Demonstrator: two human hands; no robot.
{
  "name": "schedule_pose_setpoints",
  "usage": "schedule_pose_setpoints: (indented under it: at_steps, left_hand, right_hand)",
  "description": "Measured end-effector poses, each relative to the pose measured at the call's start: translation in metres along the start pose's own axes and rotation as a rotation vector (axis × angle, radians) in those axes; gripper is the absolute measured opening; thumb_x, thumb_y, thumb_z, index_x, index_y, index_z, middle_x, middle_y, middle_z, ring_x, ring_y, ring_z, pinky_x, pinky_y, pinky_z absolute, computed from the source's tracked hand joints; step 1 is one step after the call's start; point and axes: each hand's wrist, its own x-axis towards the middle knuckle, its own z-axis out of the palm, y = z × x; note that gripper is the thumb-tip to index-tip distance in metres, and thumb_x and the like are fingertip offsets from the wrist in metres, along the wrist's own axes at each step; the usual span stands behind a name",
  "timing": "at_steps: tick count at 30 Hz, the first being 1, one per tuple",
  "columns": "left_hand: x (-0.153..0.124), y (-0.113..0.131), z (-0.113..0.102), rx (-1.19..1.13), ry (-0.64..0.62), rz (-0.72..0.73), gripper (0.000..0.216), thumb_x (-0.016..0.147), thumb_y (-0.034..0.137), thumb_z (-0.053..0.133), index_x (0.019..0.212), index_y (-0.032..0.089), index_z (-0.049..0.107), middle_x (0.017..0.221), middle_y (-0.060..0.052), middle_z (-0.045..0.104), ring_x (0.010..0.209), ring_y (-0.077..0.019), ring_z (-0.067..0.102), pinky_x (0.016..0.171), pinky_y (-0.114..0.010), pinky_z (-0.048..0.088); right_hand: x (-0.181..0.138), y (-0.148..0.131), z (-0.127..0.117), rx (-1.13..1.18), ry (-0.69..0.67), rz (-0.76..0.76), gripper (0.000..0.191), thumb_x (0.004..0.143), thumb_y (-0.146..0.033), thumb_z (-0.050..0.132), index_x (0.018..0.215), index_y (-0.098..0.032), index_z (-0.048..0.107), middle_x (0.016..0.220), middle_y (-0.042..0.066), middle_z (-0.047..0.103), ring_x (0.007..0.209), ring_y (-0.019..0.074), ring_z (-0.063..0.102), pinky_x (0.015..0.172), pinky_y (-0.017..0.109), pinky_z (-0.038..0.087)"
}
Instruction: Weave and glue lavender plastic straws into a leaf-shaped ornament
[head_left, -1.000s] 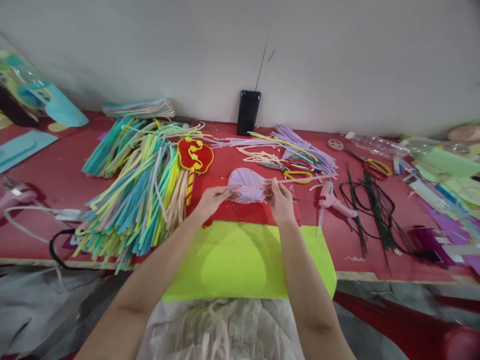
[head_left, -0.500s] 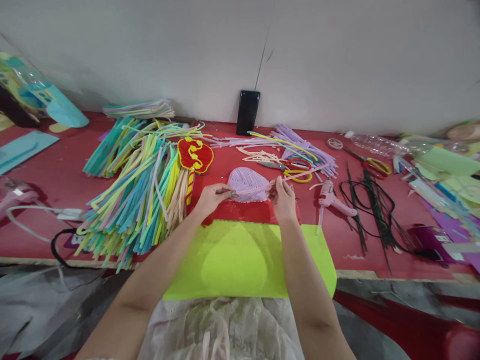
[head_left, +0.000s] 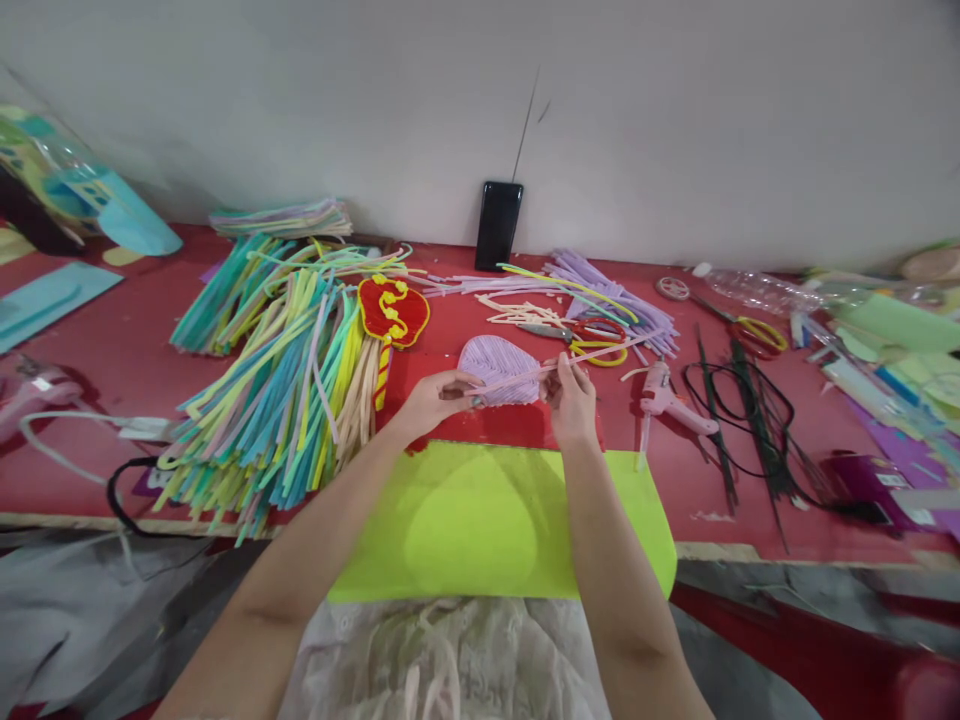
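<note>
A pink pipe cleaner [head_left: 517, 378] stretches between my two hands, over the near side of a lilac leaf-shaped piece [head_left: 495, 361] made of pipe cleaners laid side by side. My left hand [head_left: 444, 394] pinches its left end, fingers closed. My right hand [head_left: 568, 388] grips it further along, and the free end runs up to the right past the yellow-handled scissors [head_left: 598, 352]. Under the leaf piece lies a red sheet [head_left: 495, 428]. A lime-green sheet [head_left: 472, 530] covers the table edge before me.
Bundled pipe cleaners [head_left: 270, 390] fill the left, beside a red and yellow pipe-cleaner ornament [head_left: 394, 312]. A phone [head_left: 498, 225] leans on the wall. Right of my hands lie a pink glue gun [head_left: 667, 400], a black cable [head_left: 739, 440], dark stems [head_left: 716, 420] and more scissors [head_left: 759, 335].
The pink pipe cleaner's left end now shows by my left fingertips, and the strand slants slightly more. Both hands stay over the leaf piece; the whole view has shifted slightly.
</note>
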Motion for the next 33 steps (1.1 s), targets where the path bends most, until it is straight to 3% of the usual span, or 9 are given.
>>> schedule_pose_setpoints:
  at_steps: [5, 10, 14, 19, 22, 25, 28, 30, 33]
  left_hand:
    - [0.002, 0.003, 0.001, -0.143, 0.081, -0.003, 0.034, 0.066, 0.041, 0.077, 0.086, 0.013, 0.069, 0.083, -0.009, 0.074, 0.076, -0.0193, 0.07, 0.077, -0.034, 0.056]
    - [0.002, 0.004, 0.001, -0.222, 0.126, -0.008, 0.042, 0.064, 0.041, 0.079, 0.095, 0.015, 0.07, 0.083, -0.007, 0.074, 0.075, -0.0188, 0.071, 0.077, -0.034, 0.057]
    - [0.003, 0.0, -0.001, -0.282, 0.128, -0.045, 0.039, 0.063, 0.046, 0.078, 0.084, 0.013, 0.071, 0.083, -0.01, 0.074, 0.078, -0.0211, 0.071, 0.079, -0.037, 0.057]
    - [0.002, -0.001, -0.001, -0.308, 0.002, -0.113, 0.043, 0.06, 0.049, 0.08, 0.079, 0.011, 0.071, 0.076, -0.011, 0.073, 0.072, -0.0226, 0.071, 0.076, -0.039, 0.057]
    - [0.001, 0.0, -0.001, -0.32, -0.029, -0.079, 0.047, 0.066, 0.052, 0.075, 0.089, 0.012, 0.071, 0.08, -0.011, 0.073, 0.073, -0.0216, 0.071, 0.075, -0.036, 0.057]
    - [0.003, -0.002, -0.004, -0.239, 0.088, 0.0, 0.051, 0.077, 0.058, 0.062, 0.102, 0.013, 0.067, 0.09, -0.012, 0.073, 0.078, -0.0198, 0.07, 0.077, -0.034, 0.056]
    - [0.009, -0.007, -0.01, -0.05, 0.319, 0.074, 0.039, 0.081, 0.049, 0.06, 0.097, 0.014, 0.066, 0.095, -0.01, 0.072, 0.086, -0.0184, 0.068, 0.086, -0.034, 0.053]
    - [0.014, -0.009, -0.016, -0.042, 0.438, 0.083, 0.03, 0.083, 0.04, 0.058, 0.095, 0.013, 0.064, 0.096, -0.011, 0.071, 0.089, -0.0181, 0.067, 0.09, -0.035, 0.051]
    - [0.023, -0.011, -0.021, -0.059, 0.465, -0.02, 0.02, 0.081, 0.027, 0.056, 0.095, 0.014, 0.062, 0.097, -0.011, 0.07, 0.089, -0.0173, 0.067, 0.088, -0.036, 0.051]
  right_hand:
    - [-0.002, -0.001, 0.003, -0.008, -0.014, 0.003, 0.036, 0.067, -0.053, 0.073, 0.072, -0.018, 0.064, 0.059, -0.003, 0.062, 0.045, 0.0048, 0.046, 0.041, 0.02, 0.034]
    - [-0.003, -0.001, 0.004, -0.024, -0.016, -0.016, 0.034, 0.069, -0.051, 0.072, 0.071, -0.019, 0.063, 0.06, -0.002, 0.064, 0.044, 0.0051, 0.046, 0.041, 0.02, 0.035]
    - [-0.003, -0.001, 0.005, -0.017, -0.043, 0.013, 0.031, 0.072, -0.049, 0.072, 0.071, -0.019, 0.063, 0.06, -0.002, 0.064, 0.044, 0.0055, 0.047, 0.041, 0.021, 0.035]
    - [-0.003, -0.004, 0.005, 0.037, -0.096, 0.092, 0.029, 0.073, -0.047, 0.072, 0.073, -0.019, 0.065, 0.056, -0.004, 0.058, 0.043, 0.0049, 0.045, 0.039, 0.02, 0.034]
    - [-0.001, -0.005, 0.002, 0.097, -0.112, 0.067, 0.026, 0.075, -0.045, 0.07, 0.075, -0.02, 0.066, 0.054, -0.005, 0.056, 0.04, 0.0043, 0.04, 0.037, 0.021, 0.032]
    - [0.003, -0.007, -0.004, 0.145, -0.011, -0.05, 0.024, 0.075, -0.045, 0.069, 0.076, -0.021, 0.066, 0.061, -0.004, 0.063, 0.042, 0.005, 0.045, 0.041, 0.021, 0.036]
    - [0.008, -0.005, -0.008, 0.162, 0.122, -0.153, 0.022, 0.077, -0.043, 0.065, 0.077, -0.021, 0.066, 0.075, -0.001, 0.07, 0.061, 0.0081, 0.06, 0.06, 0.022, 0.048]
    - [0.011, 0.0, -0.01, 0.181, 0.174, -0.143, 0.021, 0.078, -0.041, 0.063, 0.079, -0.02, 0.065, 0.079, 0.0, 0.071, 0.074, 0.0103, 0.065, 0.074, 0.025, 0.05]
    - [0.014, 0.009, -0.013, 0.193, 0.175, -0.02, 0.02, 0.081, -0.041, 0.059, 0.082, -0.022, 0.063, 0.085, 0.0, 0.072, 0.078, 0.0108, 0.067, 0.08, 0.027, 0.05]
